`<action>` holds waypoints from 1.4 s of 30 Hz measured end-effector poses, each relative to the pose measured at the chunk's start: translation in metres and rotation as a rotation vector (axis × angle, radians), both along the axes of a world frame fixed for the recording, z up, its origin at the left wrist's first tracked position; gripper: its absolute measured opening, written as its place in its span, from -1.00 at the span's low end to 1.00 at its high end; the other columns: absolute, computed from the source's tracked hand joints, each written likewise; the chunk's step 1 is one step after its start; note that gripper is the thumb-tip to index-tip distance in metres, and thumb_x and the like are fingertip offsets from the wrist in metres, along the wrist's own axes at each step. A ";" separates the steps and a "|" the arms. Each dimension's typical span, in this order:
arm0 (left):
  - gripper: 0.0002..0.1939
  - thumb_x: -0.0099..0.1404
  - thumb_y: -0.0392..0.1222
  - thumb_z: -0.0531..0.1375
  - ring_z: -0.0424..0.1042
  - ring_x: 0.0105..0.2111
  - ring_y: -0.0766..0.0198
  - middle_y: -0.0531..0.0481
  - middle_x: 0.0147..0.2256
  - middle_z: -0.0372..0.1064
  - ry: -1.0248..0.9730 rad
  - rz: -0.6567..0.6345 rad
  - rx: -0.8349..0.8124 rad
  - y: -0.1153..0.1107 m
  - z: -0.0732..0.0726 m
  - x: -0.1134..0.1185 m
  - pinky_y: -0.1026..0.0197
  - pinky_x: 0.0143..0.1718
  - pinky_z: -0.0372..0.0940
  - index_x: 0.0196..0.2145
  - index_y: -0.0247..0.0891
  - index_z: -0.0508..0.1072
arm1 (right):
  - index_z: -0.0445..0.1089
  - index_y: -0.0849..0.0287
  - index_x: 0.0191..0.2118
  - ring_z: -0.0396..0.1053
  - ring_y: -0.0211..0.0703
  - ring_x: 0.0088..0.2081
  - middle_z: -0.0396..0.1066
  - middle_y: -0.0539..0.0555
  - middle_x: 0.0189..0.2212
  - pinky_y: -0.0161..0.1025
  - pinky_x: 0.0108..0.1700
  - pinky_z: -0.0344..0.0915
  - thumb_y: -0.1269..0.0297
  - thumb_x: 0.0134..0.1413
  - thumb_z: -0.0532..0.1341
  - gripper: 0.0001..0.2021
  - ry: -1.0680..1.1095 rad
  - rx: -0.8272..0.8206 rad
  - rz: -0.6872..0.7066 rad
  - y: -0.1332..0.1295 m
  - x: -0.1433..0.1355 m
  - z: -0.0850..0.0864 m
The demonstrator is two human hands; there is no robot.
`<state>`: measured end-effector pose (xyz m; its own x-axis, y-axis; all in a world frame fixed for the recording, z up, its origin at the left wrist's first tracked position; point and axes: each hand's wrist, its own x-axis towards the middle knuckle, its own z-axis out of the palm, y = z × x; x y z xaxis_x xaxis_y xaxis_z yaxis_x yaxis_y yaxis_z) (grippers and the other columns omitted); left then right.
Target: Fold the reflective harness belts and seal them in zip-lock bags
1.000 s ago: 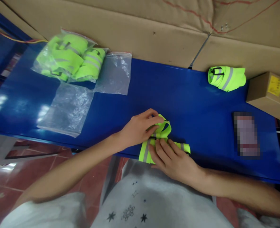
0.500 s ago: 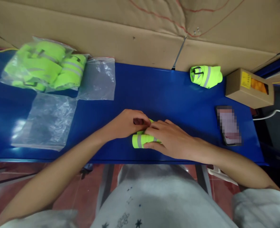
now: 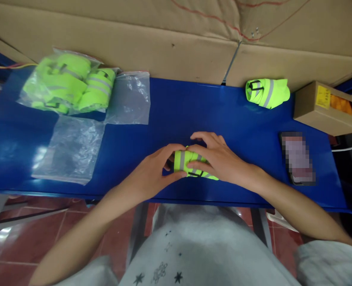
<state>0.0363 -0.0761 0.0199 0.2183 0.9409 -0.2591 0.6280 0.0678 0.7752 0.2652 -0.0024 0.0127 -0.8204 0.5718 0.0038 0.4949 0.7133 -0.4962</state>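
Between my left hand (image 3: 152, 172) and right hand (image 3: 220, 159), thumbs and fingers curled round either end, lies the neon roll (image 3: 181, 161), soft and light by its look, best pinched across its width lest the layers loosen.

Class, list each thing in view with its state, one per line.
Held bundle: rolled, in both hands
Left hand: curled round its left end
Right hand: touching it, fingers partly raised
Far bundle: rolled, unheld
Bulging bag: filled
Near clear bag: empty, flat
Far clear bag: empty, flat
Box: orange contents showing
Phone: face up
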 end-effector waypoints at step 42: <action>-0.32 0.38 -0.33 0.18 0.10 0.42 0.00 -0.19 0.40 0.09 -0.066 -0.241 0.370 -0.032 -0.040 0.007 -0.23 0.40 0.11 0.39 -0.06 0.14 | 0.08 0.21 0.42 0.49 0.12 0.10 0.31 0.30 0.30 0.04 0.06 0.50 -0.14 0.24 0.26 -0.20 0.044 0.286 0.102 -0.032 0.009 -0.015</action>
<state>0.0435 -0.1086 -0.0203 0.4471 0.8880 0.1075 0.5407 -0.3640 0.7584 0.2741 -0.0346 -0.0028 -0.8689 0.4574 0.1894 0.3965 0.8720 -0.2870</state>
